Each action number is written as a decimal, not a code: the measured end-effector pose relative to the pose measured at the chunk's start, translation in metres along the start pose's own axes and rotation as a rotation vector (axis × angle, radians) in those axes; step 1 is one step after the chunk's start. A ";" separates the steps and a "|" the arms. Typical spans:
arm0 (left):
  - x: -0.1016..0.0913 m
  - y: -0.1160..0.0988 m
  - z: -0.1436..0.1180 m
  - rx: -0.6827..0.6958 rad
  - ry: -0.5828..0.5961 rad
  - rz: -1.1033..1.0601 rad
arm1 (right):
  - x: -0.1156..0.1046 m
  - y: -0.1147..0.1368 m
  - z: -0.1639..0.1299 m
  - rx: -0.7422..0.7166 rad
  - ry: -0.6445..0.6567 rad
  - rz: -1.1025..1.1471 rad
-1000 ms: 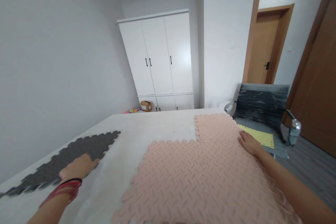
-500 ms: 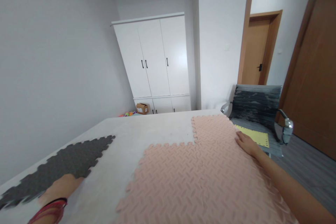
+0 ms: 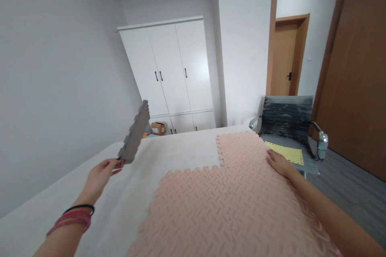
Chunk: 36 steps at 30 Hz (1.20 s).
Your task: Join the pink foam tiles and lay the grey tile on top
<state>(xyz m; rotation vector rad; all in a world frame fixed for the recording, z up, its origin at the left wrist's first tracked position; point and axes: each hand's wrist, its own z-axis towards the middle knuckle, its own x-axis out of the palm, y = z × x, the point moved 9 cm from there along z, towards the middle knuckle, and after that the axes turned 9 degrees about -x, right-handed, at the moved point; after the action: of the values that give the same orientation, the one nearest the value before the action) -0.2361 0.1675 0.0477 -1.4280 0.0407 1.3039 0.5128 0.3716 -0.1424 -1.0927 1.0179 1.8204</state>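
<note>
Several joined pink foam tiles (image 3: 193,209) cover the near right of a white counter (image 3: 171,152) in the head view. The left hand (image 3: 99,177) has its fingers closed on the near end of a gray foam tile (image 3: 135,138) — raised and tilted steeply. The right hand (image 3: 279,163) lies open, gripping nothing, on the pink tiles' right edge — near a yellow sheet (image 3: 286,153) on a chair (image 3: 286,112).
</note>
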 end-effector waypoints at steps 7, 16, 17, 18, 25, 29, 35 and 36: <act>0.126 -0.064 -0.029 0.274 0.494 -0.255 | -0.010 0.008 -0.003 0.001 0.000 0.014; 0.191 -0.054 -0.047 0.441 0.645 -0.090 | -0.012 0.008 -0.002 0.020 -0.027 0.032; 0.191 -0.052 -0.047 0.450 0.635 -0.066 | -0.012 0.008 -0.001 0.022 -0.029 0.034; 0.191 -0.051 -0.047 0.460 0.623 -0.044 | -0.012 0.008 -0.001 0.023 -0.030 0.035; 0.186 -0.049 -0.045 0.510 0.503 0.061 | -0.009 0.006 -0.001 0.016 -0.024 0.033; 0.179 -0.049 -0.049 0.566 0.414 0.122 | -0.008 0.005 0.000 0.020 -0.024 0.034; 0.181 -0.061 -0.050 0.647 0.323 0.216 | -0.008 0.005 0.000 0.020 -0.032 0.038; 0.183 -0.063 -0.050 0.652 0.321 0.230 | -0.007 0.004 0.000 0.021 -0.032 0.039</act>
<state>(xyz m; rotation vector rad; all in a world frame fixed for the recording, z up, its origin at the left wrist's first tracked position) -0.0926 0.2654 -0.0501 -1.0621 0.7926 1.0840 0.5114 0.3679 -0.1346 -1.0352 1.0435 1.8484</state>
